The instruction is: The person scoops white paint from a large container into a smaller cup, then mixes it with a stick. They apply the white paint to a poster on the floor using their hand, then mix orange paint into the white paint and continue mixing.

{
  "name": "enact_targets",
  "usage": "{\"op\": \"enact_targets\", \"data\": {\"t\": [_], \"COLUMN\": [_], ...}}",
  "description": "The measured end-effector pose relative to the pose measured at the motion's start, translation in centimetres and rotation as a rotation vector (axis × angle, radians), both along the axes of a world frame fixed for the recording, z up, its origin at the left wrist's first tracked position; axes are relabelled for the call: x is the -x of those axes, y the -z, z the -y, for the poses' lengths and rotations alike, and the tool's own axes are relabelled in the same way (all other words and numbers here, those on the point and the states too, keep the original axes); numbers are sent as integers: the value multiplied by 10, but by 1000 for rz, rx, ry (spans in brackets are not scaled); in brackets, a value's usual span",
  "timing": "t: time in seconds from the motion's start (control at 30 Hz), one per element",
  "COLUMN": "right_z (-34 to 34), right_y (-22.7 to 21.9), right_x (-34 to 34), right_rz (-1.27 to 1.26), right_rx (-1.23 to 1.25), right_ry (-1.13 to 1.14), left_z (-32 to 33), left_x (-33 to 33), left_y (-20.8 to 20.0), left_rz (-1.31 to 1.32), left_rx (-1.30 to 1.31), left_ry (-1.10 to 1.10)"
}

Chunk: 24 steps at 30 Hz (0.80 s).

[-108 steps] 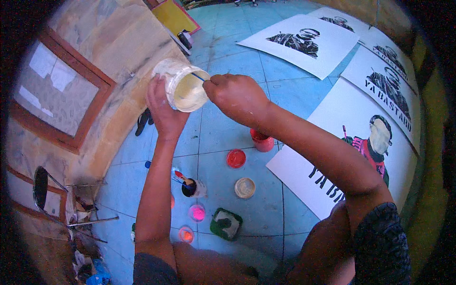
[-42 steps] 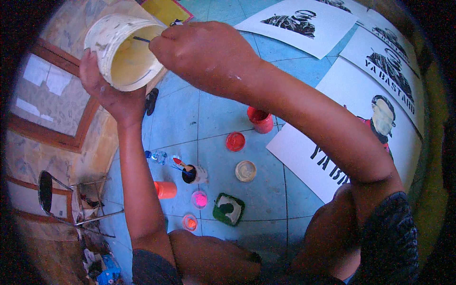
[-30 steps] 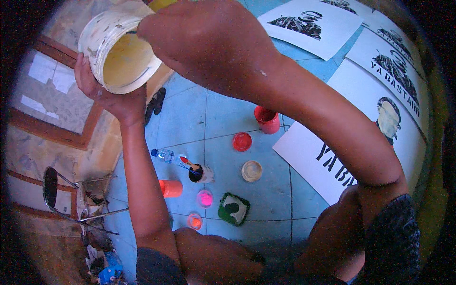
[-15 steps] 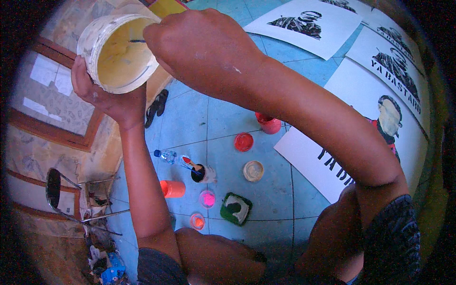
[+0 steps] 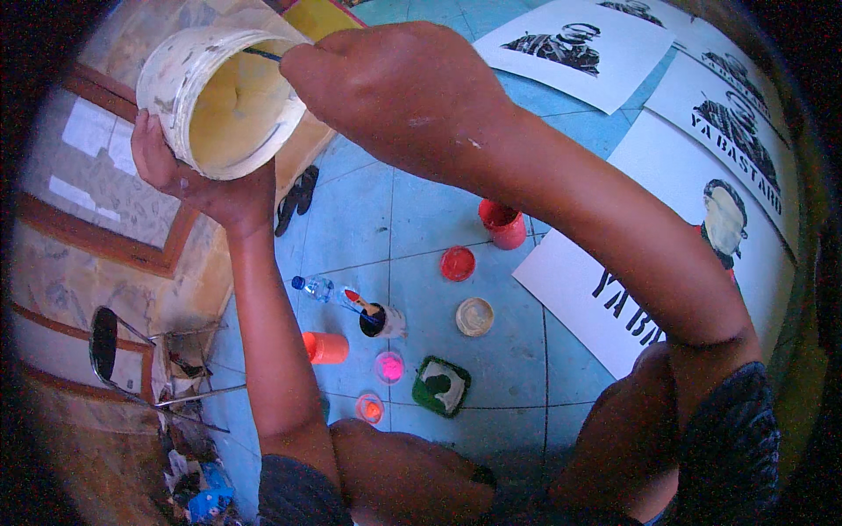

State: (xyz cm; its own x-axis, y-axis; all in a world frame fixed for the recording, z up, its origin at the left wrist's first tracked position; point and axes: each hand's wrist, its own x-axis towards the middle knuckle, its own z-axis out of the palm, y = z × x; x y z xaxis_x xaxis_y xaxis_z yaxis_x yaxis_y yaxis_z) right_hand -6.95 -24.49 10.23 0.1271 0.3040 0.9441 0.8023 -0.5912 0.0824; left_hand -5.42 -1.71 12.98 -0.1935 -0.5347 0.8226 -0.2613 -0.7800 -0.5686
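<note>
My left hand (image 5: 215,188) is wrapped round the underside of a white plastic paint tub (image 5: 162,88), raised and tilted so its mouth faces me. Pale cream-yellow paint (image 5: 230,110) coats the inside. Over the rim, my right hand (image 5: 395,96) is closed in a pinch on a thin dark stick (image 5: 262,54) that reaches into the tub. Most of this stick is hidden by the fingers, and I cannot make out its kind.
On the blue tiled floor (image 5: 351,197) stand a red paint pot (image 5: 504,230), a red lid (image 5: 458,263), a cream lid (image 5: 474,316), an orange pot (image 5: 326,348), a black-mouthed cup (image 5: 383,322) with a brush, and a green tray (image 5: 423,405). Stencilled posters (image 5: 640,167) lie at right.
The tub has tipped slightly and its mouth has turned a little to the right. My right hand has shifted right and slightly down, drawing more of the stick into sight.
</note>
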Motion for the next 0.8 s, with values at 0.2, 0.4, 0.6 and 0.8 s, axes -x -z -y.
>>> {"op": "enact_targets", "data": {"t": [0.2, 0.4, 0.6, 0.8], "right_z": [-8, -16, -16, -12], "right_y": [5, 8, 22, 38], "right_x": [1, 0, -2, -8], "right_rz": [-120, -341, -432, -588], "right_rx": [-36, -145, -351, -526], "right_ry": [-55, -190, -440, -559], "left_z": [4, 11, 1, -11], "left_x": [6, 10, 3, -2], "left_y": [-5, -2, -1, 14], "left_rz": [24, 1, -7, -62], "left_rx": [-37, -2, -43, 15], "left_ry": [-31, -64, -29, -100]}}
